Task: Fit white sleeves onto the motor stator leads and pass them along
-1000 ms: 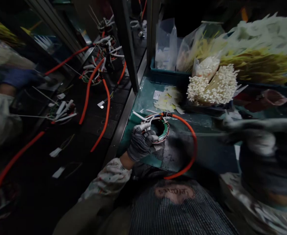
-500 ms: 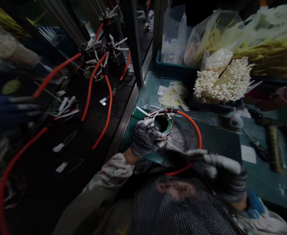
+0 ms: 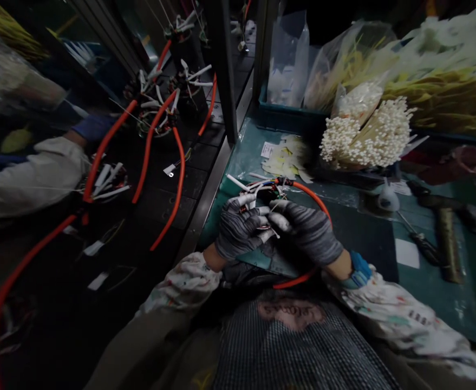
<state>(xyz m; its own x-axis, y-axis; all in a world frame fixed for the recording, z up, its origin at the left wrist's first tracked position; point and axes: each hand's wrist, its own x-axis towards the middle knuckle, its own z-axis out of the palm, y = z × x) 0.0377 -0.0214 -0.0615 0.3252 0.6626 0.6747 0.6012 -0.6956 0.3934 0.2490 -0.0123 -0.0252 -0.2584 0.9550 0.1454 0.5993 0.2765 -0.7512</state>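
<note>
My left hand [image 3: 238,228] and my right hand [image 3: 306,233], both in grey gloves, meet over a coiled wire bundle [image 3: 268,197] on the green mat [image 3: 241,157]. The left hand grips the bundle, with white-sleeved wire ends sticking out past its fingers. My right fingertips pinch the same wires from the other side. Most of the coil is hidden under my hands. An orange corrugated conduit [image 3: 317,199] leaves the bundle and curves down past my right hand.
Behind the mat stand a bundle of white-tipped wires [image 3: 363,135] and a blue crate [image 3: 290,116] holding plastic bags. A screwdriver [image 3: 424,246] lies to the right. Left of a metal rail, several orange-conduit harnesses [image 3: 156,162] lie on a dark surface, beside a co-worker's white sleeve [image 3: 38,181].
My right hand has moved in from the right and closed on the bundle, covering the coil's opening. The left hand has stayed nearly still. The co-worker's arm has shifted on the left.
</note>
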